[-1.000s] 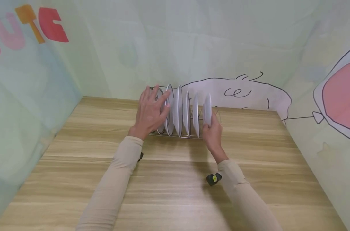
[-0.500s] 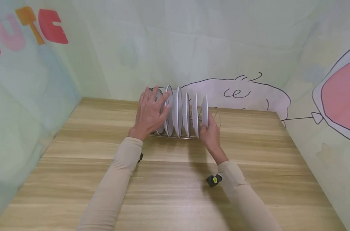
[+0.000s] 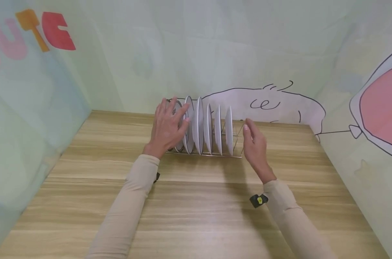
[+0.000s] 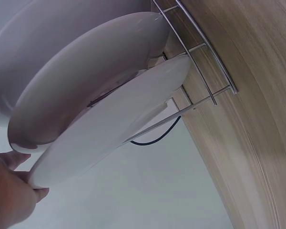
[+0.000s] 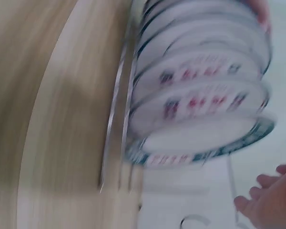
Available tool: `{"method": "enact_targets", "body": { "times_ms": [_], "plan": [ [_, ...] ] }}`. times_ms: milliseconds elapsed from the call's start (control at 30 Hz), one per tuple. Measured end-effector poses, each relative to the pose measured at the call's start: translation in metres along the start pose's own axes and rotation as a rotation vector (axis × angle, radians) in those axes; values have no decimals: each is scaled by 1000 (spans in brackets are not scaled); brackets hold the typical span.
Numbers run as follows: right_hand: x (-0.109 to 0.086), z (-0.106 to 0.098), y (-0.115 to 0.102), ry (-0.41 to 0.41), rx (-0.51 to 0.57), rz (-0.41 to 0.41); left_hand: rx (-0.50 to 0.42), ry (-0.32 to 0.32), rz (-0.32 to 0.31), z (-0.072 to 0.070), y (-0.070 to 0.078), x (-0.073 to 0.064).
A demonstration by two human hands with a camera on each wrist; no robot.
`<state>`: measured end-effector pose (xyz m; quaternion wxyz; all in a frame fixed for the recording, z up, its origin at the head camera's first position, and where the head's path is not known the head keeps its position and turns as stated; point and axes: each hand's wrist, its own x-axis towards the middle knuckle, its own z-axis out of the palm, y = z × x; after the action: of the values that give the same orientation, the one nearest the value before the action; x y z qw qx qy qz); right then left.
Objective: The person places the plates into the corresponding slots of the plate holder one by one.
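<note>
A wire dish rack [image 3: 237, 157] stands at the back of the table with several white plates on edge in a row. My left hand [image 3: 168, 126] lies over the leftmost plates, fingers spread and touching their rims. In the left wrist view, its fingers [image 4: 9, 191] reach around the edge of the end plate [image 4: 114, 119]. The rightmost plate [image 3: 229, 131] stands upright by itself in its slot. My right hand [image 3: 255, 147] is just right of the rack, apart from that plate and holding nothing. The right wrist view, blurred, shows a green patterned rim on the nearest plate [image 5: 200, 140].
The wood-grain table [image 3: 196, 216] stretches in front of the rack. A printed cloth wall [image 3: 196, 54] rises close behind it, with more cloth on both sides. The rack's right end has bare wires beyond the last plate.
The right hand set the last plate upright in the rack, shifting it slightly left, then let go and moved right. The left hand has stayed on the left plates.
</note>
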<state>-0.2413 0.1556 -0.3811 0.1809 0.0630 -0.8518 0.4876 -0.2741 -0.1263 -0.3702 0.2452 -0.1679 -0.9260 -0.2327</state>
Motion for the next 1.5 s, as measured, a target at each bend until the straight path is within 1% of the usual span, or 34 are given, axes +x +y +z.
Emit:
{"method": "enact_targets", "body": {
  "times_ms": [133, 267, 333, 400, 567, 800, 1033, 1200, 1500],
  "plan": [
    [15, -8, 25, -152, -130, -58, 7, -7, 3, -1, 1, 1],
    [26, -11, 49, -319, -249, -126, 19, -18, 3, -1, 1, 1],
    [29, -10, 57, -374, -302, -162, 22, -14, 2, 0, 0, 1],
    [32, -9, 62, -409, -354, -192, 22, -9, 2, 0, 0, 0],
    [36, -3, 70, -429, -446, -252, 20, -23, -19, -1, 1, -1],
    [40, -1, 73, -418, -464, -306, 27, -25, -32, -1, 2, -2],
    [45, -1, 73, -444, -466, -300, 54, -38, -52, -4, 6, -1],
    [48, 0, 76, -449, -490, -318, 71, -41, -59, -4, 8, -1],
    [52, 0, 76, -455, -523, -332, 69, -50, -64, -5, 8, 1]
  ]
}}
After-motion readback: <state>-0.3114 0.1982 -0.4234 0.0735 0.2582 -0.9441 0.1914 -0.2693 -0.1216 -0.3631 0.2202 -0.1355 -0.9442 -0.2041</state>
